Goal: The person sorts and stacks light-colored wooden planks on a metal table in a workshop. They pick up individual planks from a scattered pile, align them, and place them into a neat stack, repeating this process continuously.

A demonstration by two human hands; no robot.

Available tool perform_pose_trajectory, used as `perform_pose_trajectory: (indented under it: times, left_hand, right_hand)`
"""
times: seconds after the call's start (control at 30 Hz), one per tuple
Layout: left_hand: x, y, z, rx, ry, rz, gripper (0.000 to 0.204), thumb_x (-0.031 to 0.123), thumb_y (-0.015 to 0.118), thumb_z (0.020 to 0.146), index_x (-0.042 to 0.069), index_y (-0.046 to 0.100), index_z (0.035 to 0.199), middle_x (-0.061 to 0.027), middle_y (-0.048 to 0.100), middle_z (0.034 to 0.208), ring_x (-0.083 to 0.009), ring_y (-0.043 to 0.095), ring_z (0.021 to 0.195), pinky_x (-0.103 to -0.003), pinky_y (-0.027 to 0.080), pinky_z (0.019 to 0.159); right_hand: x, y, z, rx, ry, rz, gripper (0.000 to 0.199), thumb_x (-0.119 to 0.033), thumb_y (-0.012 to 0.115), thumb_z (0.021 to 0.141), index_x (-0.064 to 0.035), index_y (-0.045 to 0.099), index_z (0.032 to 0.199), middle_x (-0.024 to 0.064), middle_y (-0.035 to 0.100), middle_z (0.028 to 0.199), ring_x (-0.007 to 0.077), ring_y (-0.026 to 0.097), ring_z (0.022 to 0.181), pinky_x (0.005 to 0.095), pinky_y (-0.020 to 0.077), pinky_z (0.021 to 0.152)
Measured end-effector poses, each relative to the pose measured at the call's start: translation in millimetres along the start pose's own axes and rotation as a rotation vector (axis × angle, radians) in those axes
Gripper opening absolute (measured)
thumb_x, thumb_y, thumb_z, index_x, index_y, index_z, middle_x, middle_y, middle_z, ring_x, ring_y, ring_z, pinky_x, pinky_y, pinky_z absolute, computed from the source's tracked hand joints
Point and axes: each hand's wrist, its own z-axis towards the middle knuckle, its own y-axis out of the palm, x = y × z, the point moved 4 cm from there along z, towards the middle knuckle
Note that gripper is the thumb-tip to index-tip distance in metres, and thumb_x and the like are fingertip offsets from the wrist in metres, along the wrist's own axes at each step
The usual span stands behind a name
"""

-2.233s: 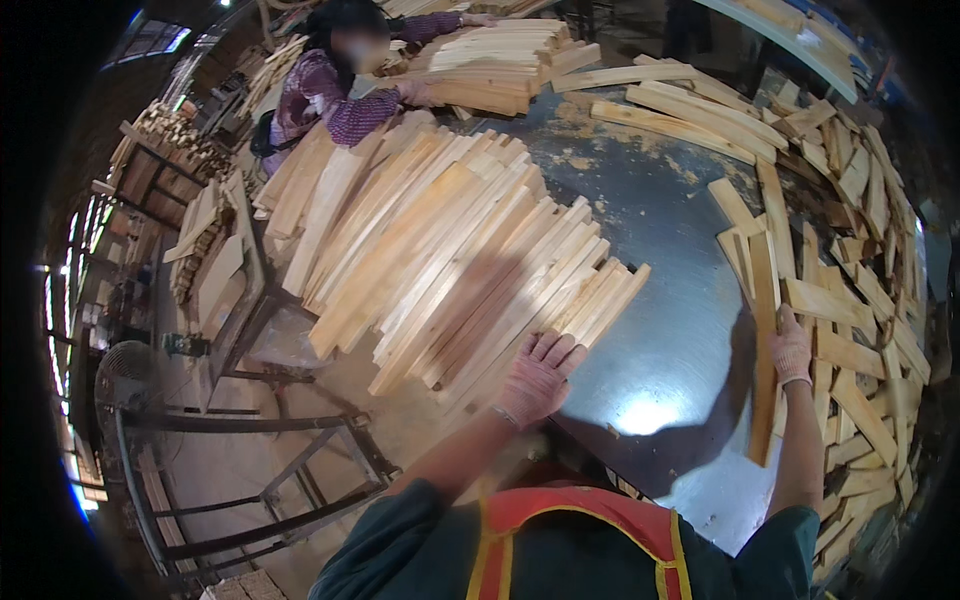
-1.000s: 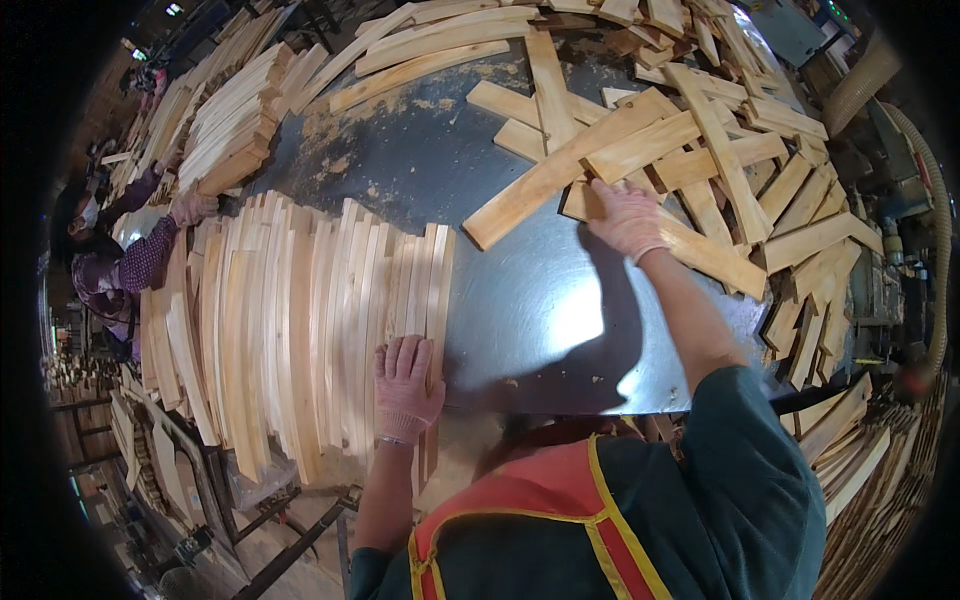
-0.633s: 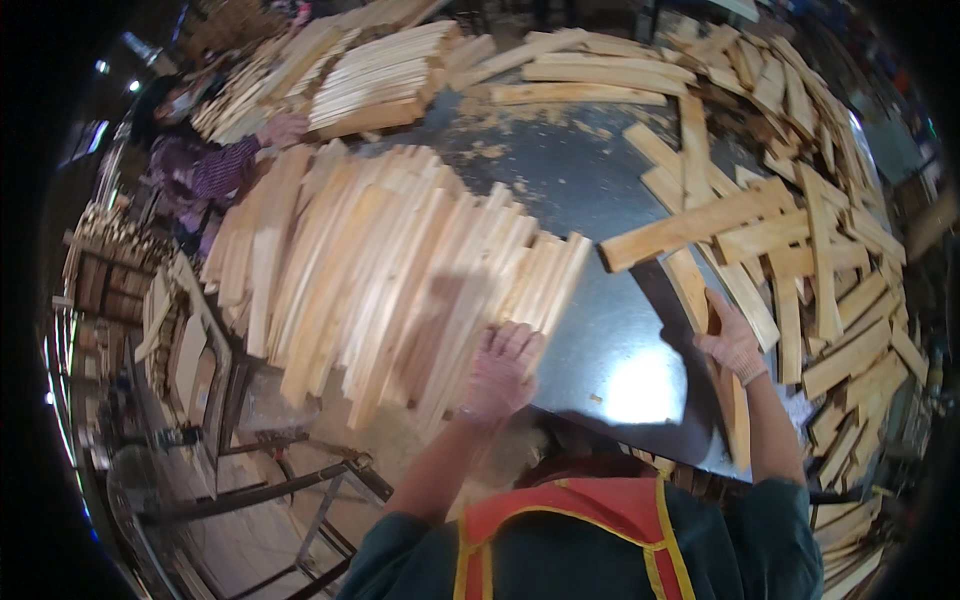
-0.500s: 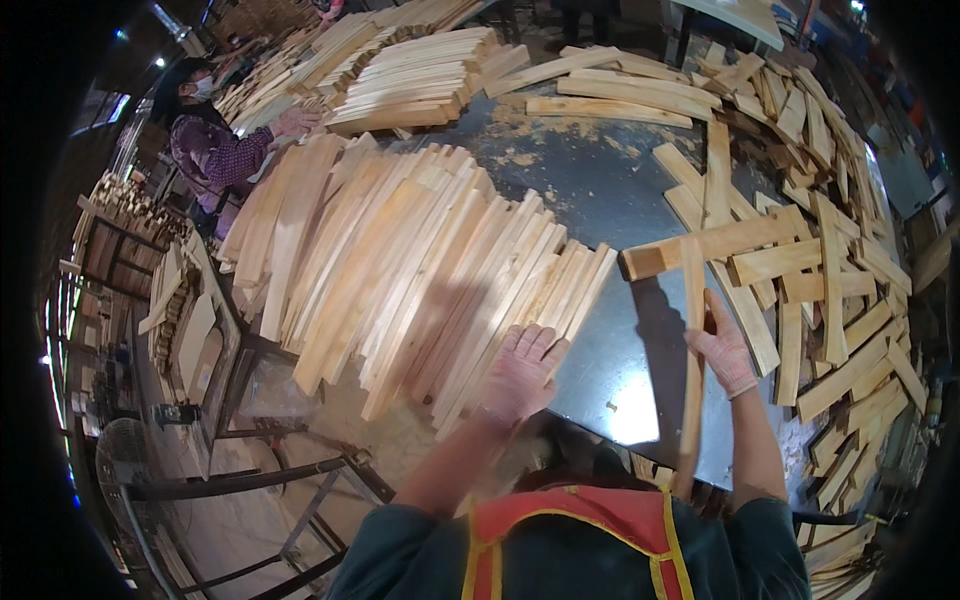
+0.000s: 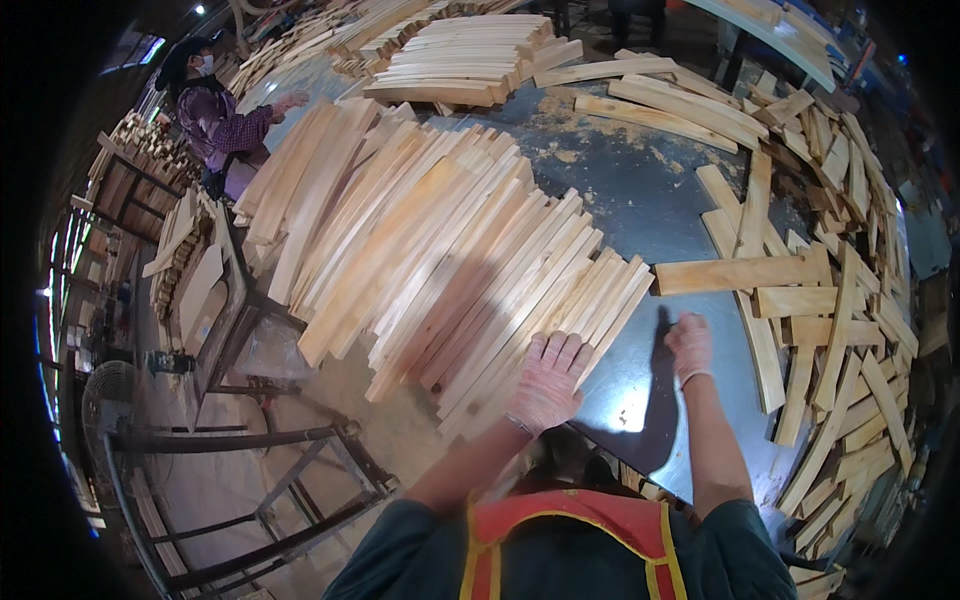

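Observation:
My left hand [image 5: 548, 380], in a pale reddish glove, lies with its fingers stretched over the near right end of a wide row of wooden slats [image 5: 480, 270]. The slats lie side by side, slanting across the table's left part. My right hand [image 5: 690, 348], gloved too, is closed in a fist above the dark metal tabletop [image 5: 640, 210], with no slat showing in it. Just beyond it lies a flat board [image 5: 735, 274]. A long, slightly curved slat [image 5: 822, 440] rests on the jumbled wood pile at the right.
Another stack of slats [image 5: 460, 60] stands at the far side. Loose boards [image 5: 690, 100] and sawdust [image 5: 570, 120] lie near it. A person [image 5: 215, 120] in a mask stands at the far left. A metal frame [image 5: 290, 490] and a fan [image 5: 108, 395] are at the lower left.
My right hand has let go of the upright slat it held and curled closed. A long slat now shows on the right pile. My left hand stays on the row; the view has shifted slightly.

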Motion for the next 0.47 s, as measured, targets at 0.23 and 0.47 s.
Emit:
perform_pose_trajectory:
  times: [0.23,0.47]
  left_hand:
    - [-4,-1,4,0.073,0.010,-0.083,0.072,0.031,0.076,0.077,0.009,0.059,0.143,-0.0129,0.054,0.145,-0.0338,0.046,0.142,-0.056,0.029,0.126]
    - [-4,8,4,0.007,-0.042,-0.072,0.076,0.034,0.076,0.078,0.012,0.057,0.148,-0.0125,0.049,0.155,-0.0340,0.040,0.151,-0.056,0.026,0.129]
  right_hand:
    - [-52,-5,99,0.363,0.124,0.269,0.026,-0.024,0.077,0.099,-0.0136,0.065,0.119,0.0032,0.068,0.107,0.0198,0.067,0.090,0.0361,0.0541,0.065]
    - [-88,-28,58,-0.170,-0.006,0.414,0.068,-0.026,0.076,0.099,-0.0143,0.047,0.160,0.0137,0.062,0.150,0.0302,0.062,0.138,0.0479,0.0560,0.112]
